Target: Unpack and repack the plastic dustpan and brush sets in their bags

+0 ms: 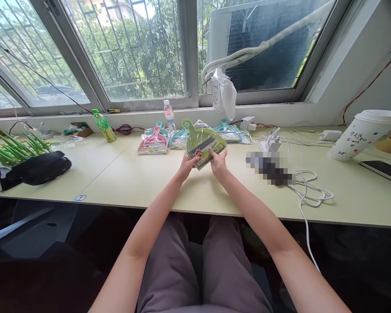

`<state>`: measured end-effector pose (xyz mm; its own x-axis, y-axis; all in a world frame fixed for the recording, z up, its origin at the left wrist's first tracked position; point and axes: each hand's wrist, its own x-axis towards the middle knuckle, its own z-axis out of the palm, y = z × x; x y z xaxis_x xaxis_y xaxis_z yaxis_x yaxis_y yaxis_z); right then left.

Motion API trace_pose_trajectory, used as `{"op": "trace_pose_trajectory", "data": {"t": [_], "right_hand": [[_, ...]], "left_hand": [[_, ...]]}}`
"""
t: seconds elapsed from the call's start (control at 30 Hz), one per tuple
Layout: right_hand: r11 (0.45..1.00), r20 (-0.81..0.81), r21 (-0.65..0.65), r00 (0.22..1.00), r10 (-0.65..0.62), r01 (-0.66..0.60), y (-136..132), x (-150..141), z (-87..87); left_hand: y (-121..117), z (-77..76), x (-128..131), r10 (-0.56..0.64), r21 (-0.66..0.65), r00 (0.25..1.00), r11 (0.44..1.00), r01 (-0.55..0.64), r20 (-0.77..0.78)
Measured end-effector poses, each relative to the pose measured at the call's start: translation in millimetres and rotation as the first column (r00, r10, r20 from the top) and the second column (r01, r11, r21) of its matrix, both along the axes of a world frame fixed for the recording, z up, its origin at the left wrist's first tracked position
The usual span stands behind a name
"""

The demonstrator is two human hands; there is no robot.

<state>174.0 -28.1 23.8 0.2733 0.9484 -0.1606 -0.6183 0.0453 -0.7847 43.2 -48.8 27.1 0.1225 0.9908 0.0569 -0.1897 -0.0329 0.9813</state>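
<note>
- Over the middle of the tabletop (133, 178), nearer its far edge than its near corners, a green dustpan set (206, 141) is held by both hands, its handle tilted toward the far edge and to the left.
- Its lower left side is clamped by the left hand (184, 166); its lower right side is gripped by the right hand (219, 163), whose thumb is pressed on the front label.
- Whether its lowest corner is touching the tabletop cannot be told.
- Along the far edge, just left of the green set, a pink dustpan set (153, 143) is laid in clear wrapping.
- Teal dustpan sets are placed beside and behind these; the rightmost teal set (228, 134) is partly wrapped in film.
- Behind them, a white-capped bottle (169, 115) is stood upright.
- Toward the far left corner, a green-capped bottle (104, 127) is seen tilted.
- By the left end, green stalks (22, 150) are seen behind a black case (47, 168).
- Near the right end, a white cup (361, 137) is set beside a phone (386, 171), with a white cable (313, 191) looped nearer the middle.
- Beside the cable, one object (270, 170) is blurred out.
</note>
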Motion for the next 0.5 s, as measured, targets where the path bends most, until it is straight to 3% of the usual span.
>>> {"op": "trace_pose_trajectory", "data": {"t": [0.27,0.5], "right_hand": [[0.984,-0.018,0.106,0.989,0.144,-0.141,-1.0,8.0,13.8],[0.971,-0.001,0.161,0.984,0.177,-0.175,-3.0,11.3,8.3]], "left_hand": [[2.0,4.1,-5.2,0.032,-0.006,0.996,0.999,-0.031,0.081],[-2.3,8.1,-8.4,-0.036,-0.004,0.994,0.999,0.037,0.101]]}}
